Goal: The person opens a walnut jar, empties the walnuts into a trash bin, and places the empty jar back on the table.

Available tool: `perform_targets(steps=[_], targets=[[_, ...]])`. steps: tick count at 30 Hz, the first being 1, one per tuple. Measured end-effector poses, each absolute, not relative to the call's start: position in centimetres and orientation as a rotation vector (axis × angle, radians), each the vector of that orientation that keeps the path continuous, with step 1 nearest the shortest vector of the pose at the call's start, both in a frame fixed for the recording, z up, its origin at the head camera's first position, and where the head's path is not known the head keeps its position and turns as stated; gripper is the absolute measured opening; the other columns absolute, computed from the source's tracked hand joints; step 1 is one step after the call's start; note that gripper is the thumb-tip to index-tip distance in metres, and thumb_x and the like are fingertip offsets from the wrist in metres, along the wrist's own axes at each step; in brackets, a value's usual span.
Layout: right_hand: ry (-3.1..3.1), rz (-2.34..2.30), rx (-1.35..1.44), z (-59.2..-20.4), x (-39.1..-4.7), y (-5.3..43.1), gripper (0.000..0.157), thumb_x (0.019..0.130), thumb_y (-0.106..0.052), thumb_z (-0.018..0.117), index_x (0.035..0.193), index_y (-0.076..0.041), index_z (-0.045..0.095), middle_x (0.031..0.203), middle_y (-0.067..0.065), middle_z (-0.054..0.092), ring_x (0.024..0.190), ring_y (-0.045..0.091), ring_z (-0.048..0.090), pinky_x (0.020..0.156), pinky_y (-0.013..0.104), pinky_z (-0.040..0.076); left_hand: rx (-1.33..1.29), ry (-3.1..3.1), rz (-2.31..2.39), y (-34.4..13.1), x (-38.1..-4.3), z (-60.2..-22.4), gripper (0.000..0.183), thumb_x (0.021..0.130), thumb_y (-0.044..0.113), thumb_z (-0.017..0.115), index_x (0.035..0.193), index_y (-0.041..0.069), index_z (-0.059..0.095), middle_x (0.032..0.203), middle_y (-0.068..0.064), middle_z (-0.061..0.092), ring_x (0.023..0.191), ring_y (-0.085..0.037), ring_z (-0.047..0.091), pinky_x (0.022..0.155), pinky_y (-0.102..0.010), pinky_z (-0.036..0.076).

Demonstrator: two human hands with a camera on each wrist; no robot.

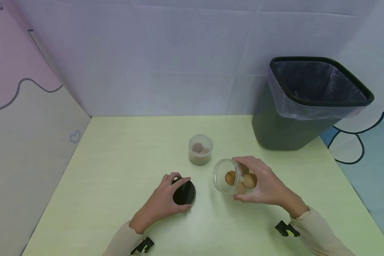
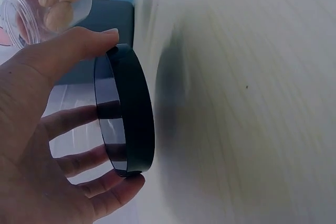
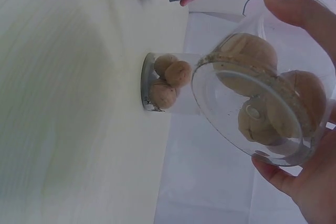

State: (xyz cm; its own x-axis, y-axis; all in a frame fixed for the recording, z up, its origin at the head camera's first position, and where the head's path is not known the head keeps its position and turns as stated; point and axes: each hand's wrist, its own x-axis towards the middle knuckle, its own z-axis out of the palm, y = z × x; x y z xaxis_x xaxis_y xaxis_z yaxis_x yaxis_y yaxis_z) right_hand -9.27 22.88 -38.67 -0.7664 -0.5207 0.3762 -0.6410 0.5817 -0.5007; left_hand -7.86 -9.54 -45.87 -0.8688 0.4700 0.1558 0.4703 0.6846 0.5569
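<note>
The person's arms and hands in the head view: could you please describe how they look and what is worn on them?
The left hand and right hand wear no gloves. The left sleeve and right sleeve are pale beige and reach the wrists. Near the cuffs are a left wrist device and right wrist device, both small, black and blocky, with a yellow-green patch.

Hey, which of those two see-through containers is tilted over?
The jar in the right hand: its mouth tips toward the person's left. The other container stands upright on the table, untouched by either hand.
</note>
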Motion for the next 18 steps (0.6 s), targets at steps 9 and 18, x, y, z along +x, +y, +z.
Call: perform_targets(steps=[9, 18], targets=[[-2.613, 0.929, 0.982, -38.58, -9.30, 23.05, 0.097, 0.051, -0.041, 0.092, 0.134, -0.016, 0.049, 0.123, -0.006, 0.055, 0.107, 0.010, 0.049, 0.088, 0.044, 0.041, -0.790, -2.950, -0.910, -9.53, -8.10, -46.20, 0.072, 0.064, 0.046, 0.084, 0.128, 0.021, 0.059, 0.121, -0.002, 0.045, 0.103, -0.022, 0.041, 0.073, -0.038, 0.049], [-2.610, 0.921, 0.978, -38.27, -9.29, 23.29, 0.096, 0.050, -0.038, 0.092, 0.134, -0.017, 0.050, 0.123, -0.006, 0.055, 0.105, 0.009, 0.049, 0.088, 0.044, 0.040, -0.797, -3.011, -0.845, -9.34, -8.43, -46.60, 0.074, 0.067, 0.048, 0.081, 0.131, 0.020, 0.057, 0.122, -0.004, 0.045, 0.104, -0.023, 0.041, 0.078, -0.039, 0.048]])
